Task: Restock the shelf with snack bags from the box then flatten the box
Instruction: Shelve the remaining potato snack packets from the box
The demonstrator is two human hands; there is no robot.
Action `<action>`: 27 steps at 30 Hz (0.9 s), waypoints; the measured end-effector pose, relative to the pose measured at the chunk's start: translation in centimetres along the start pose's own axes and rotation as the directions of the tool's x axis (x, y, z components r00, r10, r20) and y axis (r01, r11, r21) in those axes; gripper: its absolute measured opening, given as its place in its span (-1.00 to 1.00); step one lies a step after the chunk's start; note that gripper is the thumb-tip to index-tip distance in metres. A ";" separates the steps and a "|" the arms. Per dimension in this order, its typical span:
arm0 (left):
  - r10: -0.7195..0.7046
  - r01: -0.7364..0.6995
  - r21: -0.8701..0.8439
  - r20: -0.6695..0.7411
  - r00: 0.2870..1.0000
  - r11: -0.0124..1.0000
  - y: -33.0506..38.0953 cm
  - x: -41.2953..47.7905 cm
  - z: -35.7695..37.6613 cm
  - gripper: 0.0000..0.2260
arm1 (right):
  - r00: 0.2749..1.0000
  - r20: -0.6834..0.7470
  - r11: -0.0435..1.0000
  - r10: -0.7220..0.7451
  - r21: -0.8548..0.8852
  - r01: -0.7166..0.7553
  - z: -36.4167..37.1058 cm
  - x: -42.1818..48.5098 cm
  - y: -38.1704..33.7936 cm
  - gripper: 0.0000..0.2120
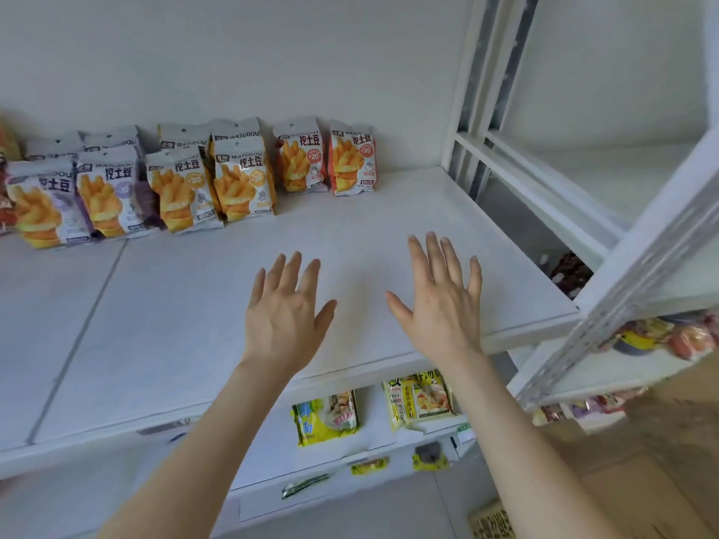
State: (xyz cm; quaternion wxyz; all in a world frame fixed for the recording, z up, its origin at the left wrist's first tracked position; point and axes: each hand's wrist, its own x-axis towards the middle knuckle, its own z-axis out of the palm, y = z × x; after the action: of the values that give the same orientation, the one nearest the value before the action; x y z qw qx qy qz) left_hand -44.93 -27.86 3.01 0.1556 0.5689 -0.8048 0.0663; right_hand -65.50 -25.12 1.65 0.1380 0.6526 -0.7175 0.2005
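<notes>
Several snack bags with fries pictures stand upright along the back of the white shelf: purple-trimmed bags at the left, yellow ones in the middle, two red ones furthest right. My left hand and my right hand are stretched out over the bare front of the shelf, backs up, fingers spread and straight, holding nothing. A corner of a brown cardboard box with printed characters shows at the bottom edge.
A white metal upright and a second shelving unit stand to the right. Lower shelves hold yellow packets and other packets. Colourful goods lie on the right unit. Brown floor at lower right.
</notes>
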 end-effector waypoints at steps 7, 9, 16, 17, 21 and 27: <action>0.202 -0.204 -0.019 -0.074 0.977 0.979 -0.1 -9.0 -2.2 -0.48 | 0.984 -0.009 0.979 0.176 -0.105 -0.176 -5.5 -11.6 -2.1 -0.28; 0.272 -0.274 -0.032 -0.059 0.960 0.961 -0.1 -11.9 -2.8 -0.49 | 0.973 0.001 0.966 0.232 -0.122 -0.230 -7.2 -15.0 -3.0 -0.28; 0.377 -0.365 -0.154 0.049 0.925 0.918 1.2 -22.2 -3.5 -0.46 | 0.916 0.018 0.901 0.400 -0.188 -0.390 -12.0 -28.8 -5.6 -0.28; 0.402 -0.387 -0.170 0.061 0.914 0.906 1.8 -23.6 -3.5 -0.46 | 0.905 0.032 0.889 0.425 -0.202 -0.411 -12.5 -30.9 -6.1 -0.27; 0.563 -0.547 -0.160 0.080 0.823 0.822 3.7 -29.5 -3.4 -0.49 | 0.831 0.100 0.821 0.547 -0.256 -0.510 -14.2 -38.9 -7.8 -0.27; 0.774 -0.744 -0.217 0.118 0.622 0.631 5.7 -36.2 -3.3 -0.45 | 0.630 0.076 0.615 0.773 -0.335 -0.714 -16.6 -50.4 -12.1 -0.28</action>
State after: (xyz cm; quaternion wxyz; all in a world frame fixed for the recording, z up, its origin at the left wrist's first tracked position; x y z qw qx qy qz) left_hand -38.66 7.46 -5.34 0.0727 0.1654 -0.9835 0.0088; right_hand -48.96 26.19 -5.56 0.0527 0.2858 -0.9544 0.0677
